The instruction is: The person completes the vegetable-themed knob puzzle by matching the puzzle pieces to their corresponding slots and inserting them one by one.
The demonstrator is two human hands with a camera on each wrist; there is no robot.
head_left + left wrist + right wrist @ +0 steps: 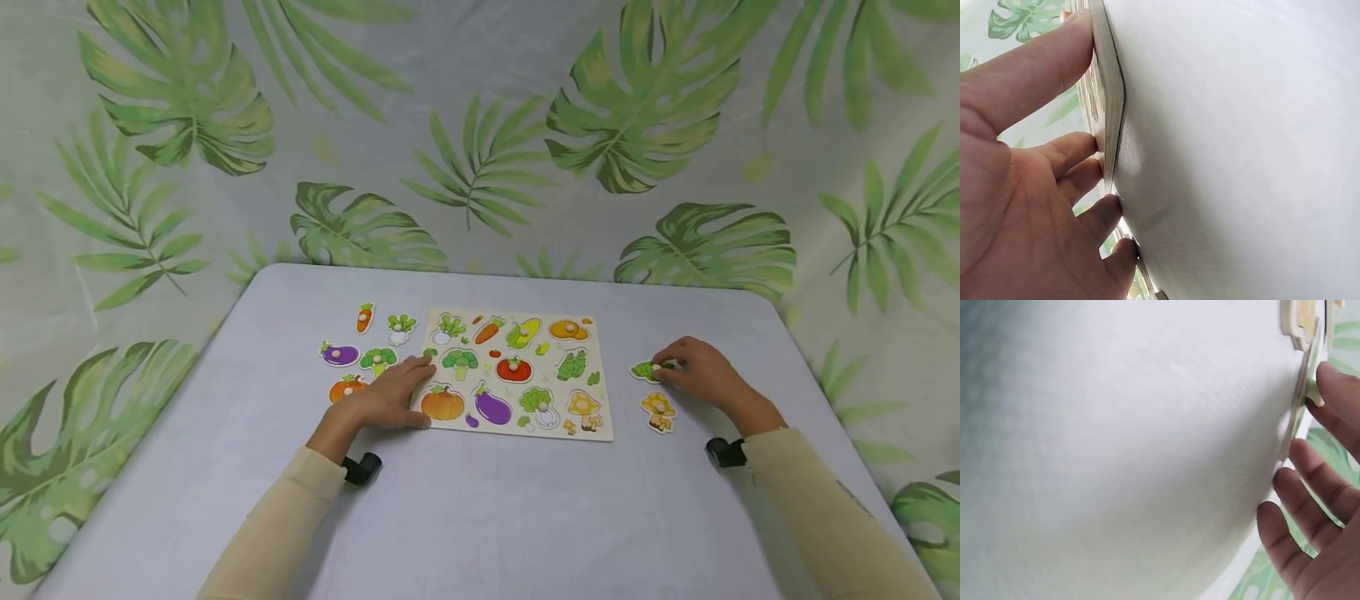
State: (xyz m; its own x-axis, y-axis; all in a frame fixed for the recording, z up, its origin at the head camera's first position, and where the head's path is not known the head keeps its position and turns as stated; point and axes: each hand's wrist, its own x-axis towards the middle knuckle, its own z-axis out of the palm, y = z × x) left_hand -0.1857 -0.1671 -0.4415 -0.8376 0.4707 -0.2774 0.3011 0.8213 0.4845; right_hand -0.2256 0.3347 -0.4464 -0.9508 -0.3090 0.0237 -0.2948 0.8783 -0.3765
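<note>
A: What have you got in hand?

B: Your right hand (697,371) has thumb and forefinger clamped on the knob (1314,394) of the green piece (643,370), right of frame. Can't tell if it's off the surface (525,517). Your left hand (393,396) has its fingers apart, touching the left edge of the board (547,372), mid-frame.

A: What could go wrong?

B: Small knob, small pinch: a loose hold probably lets the piece spin or drop. The mushroom piece (658,411) sits just below it in frame, so dragging low and downward likely bumps that.

A: And on your left?

B: Press too hard sideways and you probably slide the board rightward. Your hand also partly covers the pumpkin piece (347,387), left of centre, with the broccoli piece (378,360) near your knuckles. A careless pull-back could knock either one.
</note>
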